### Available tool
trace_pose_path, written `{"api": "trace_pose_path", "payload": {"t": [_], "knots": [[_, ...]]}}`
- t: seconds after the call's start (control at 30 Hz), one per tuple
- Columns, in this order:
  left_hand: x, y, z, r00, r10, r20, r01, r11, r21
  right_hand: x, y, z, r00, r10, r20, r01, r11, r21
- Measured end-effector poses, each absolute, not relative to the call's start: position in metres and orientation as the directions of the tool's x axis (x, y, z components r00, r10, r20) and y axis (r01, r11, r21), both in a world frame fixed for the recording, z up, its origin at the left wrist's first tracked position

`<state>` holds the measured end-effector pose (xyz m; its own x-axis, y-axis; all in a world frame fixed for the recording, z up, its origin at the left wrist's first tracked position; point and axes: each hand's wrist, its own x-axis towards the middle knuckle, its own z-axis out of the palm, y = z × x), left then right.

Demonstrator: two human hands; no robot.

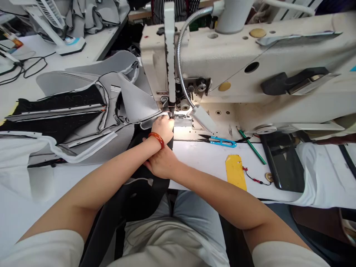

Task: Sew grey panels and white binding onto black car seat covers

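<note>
Beside the sewing machine's needle and presser foot, my left hand is pressed on the edge of the grey fabric piece, fingers bent together and partly hidden. A reddish-brown bangle circles my left wrist. Just below, crossing beneath that wrist, my right hand is closed on the black fabric, which drapes over the table edge onto my lap. The grey piece spreads left with black panels and white edging strips.
The sewing machine fills the upper right, its lamp near the needle. Blue thread snips, a green pencil, a yellow tag and a black phone lie to the right. A white fan stands back left.
</note>
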<state>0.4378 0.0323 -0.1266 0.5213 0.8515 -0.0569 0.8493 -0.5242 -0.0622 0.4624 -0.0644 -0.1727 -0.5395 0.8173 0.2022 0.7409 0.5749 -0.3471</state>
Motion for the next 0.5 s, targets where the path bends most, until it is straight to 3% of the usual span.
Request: {"api": "trace_pose_path", "payload": {"t": [0.13,0.2,0.23,0.3,0.4,0.5], "knots": [[0.404,0.012,-0.109,0.705,0.699,-0.117,0.702,-0.712,-0.024,0.468,-0.06,-0.161,-0.556,0.826,0.095,0.741,0.544,-0.393],[0.364,-0.003,-0.103,0.754,0.657,-0.015,0.656,-0.754,-0.035,0.474,-0.059,-0.149,-0.565,0.825,0.021,0.715,0.502,-0.486],[0.34,-0.008,-0.101,0.704,0.706,0.078,0.71,-0.701,-0.069,0.475,-0.06,-0.143,-0.584,0.812,-0.009,0.68,0.483,-0.552],[0.295,-0.011,-0.095,0.442,0.868,0.228,0.897,-0.435,-0.081,0.472,-0.068,-0.135,-0.642,0.766,-0.04,0.604,0.473,-0.642],[0.263,-0.002,-0.066,0.227,0.958,0.174,0.973,-0.231,0.001,0.449,-0.085,-0.137,-0.667,0.745,-0.001,0.623,0.558,-0.547],[0.284,-0.006,-0.027,0.262,0.927,0.267,0.952,-0.294,0.084,0.418,-0.094,-0.148,-0.601,0.797,0.062,0.718,0.573,-0.394]]}}
